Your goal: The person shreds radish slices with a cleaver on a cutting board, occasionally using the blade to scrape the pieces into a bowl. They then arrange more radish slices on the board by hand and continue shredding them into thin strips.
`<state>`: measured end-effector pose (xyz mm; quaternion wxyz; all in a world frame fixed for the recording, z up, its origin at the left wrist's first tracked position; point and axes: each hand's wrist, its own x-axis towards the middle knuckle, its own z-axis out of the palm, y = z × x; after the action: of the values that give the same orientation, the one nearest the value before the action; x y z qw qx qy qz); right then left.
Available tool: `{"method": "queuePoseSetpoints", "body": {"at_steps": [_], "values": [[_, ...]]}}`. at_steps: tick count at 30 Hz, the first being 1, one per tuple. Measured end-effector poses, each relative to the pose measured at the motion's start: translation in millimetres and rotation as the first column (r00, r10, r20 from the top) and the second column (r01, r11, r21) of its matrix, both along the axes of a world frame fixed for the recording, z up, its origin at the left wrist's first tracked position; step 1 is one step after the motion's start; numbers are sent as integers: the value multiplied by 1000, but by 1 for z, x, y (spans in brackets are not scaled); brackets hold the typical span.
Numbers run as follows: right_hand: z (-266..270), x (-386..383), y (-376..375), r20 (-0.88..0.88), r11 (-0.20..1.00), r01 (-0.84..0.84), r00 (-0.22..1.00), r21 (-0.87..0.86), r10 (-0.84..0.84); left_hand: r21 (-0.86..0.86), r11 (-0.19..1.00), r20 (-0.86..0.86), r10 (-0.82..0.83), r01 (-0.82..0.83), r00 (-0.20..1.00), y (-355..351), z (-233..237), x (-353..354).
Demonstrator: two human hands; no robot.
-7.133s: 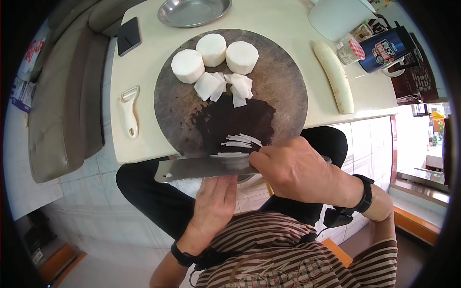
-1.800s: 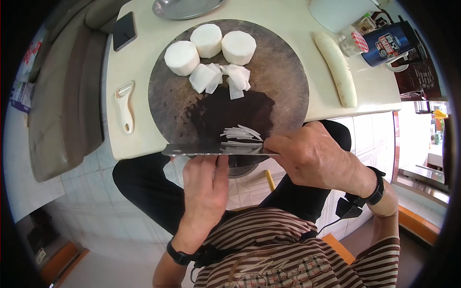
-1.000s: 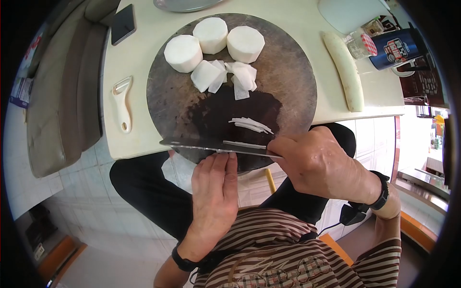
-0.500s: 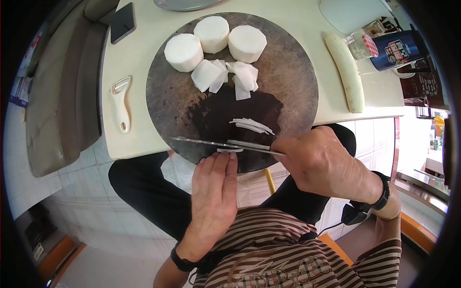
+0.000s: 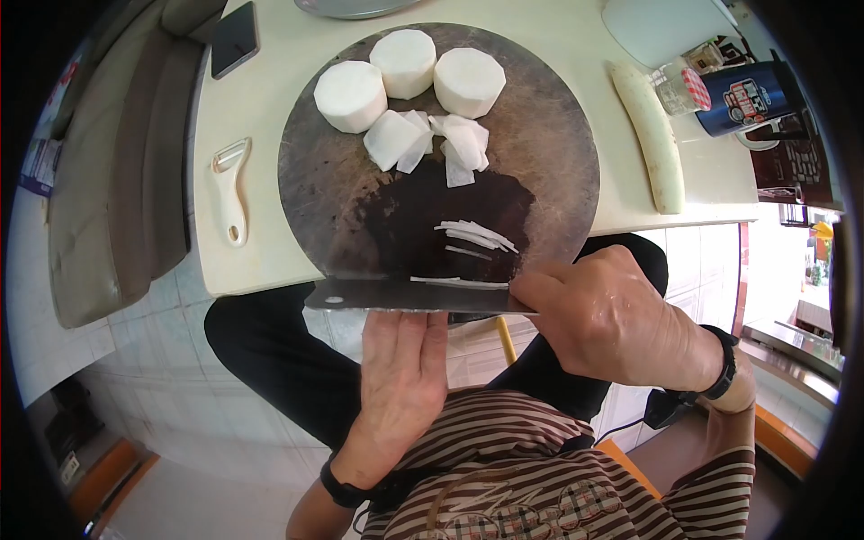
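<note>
My right hand is closed around the handle of a cleaver. Its broad blade lies tilted across the near edge of the round chopping board, with a thin white strip along its upper side. Stretched forward with fingers together, my left hand has its fingertips hidden behind the blade, where a moment ago they pressed on white radish slices. Cut strips lie on the wet middle of the board. Beyond them are two piles of thin slices and three peeled radish chunks.
On the table a peeler and a phone lie at the left. A long whole radish is on the right, near a jar, a blue canister and a pale container. A metal plate sits at the back.
The cleaver has rolled from edge-on to showing its flat face, and has come nearer to me, covering my left fingertips. One more strip lies apart below the cut ones.
</note>
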<state>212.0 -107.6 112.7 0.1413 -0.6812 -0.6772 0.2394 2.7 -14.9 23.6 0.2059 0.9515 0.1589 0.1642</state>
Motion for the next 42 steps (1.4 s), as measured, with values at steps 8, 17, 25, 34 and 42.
{"method": "queuePoseSetpoints", "body": {"at_steps": [8,17,25,34,42], "values": [[1,-4,0,77,999,-30,997,-34,32,5,1000,25,-19,19,1000,0,-2,-2],[-10,-15,16,77,994,-93,993,51,89,-75,995,-33,69,-71,997,-4,-3,-2],[-25,-15,20,19,995,24,999,96,-26,7,1000,-26,8,-8,1000,-2,5,0],[-22,-8,0,-91,979,166,984,122,-156,-30,999,84,38,-36,996,0,-3,2],[-11,-6,-2,-10,995,40,999,88,-39,23,999,88,27,-29,996,0,-6,0]]}}
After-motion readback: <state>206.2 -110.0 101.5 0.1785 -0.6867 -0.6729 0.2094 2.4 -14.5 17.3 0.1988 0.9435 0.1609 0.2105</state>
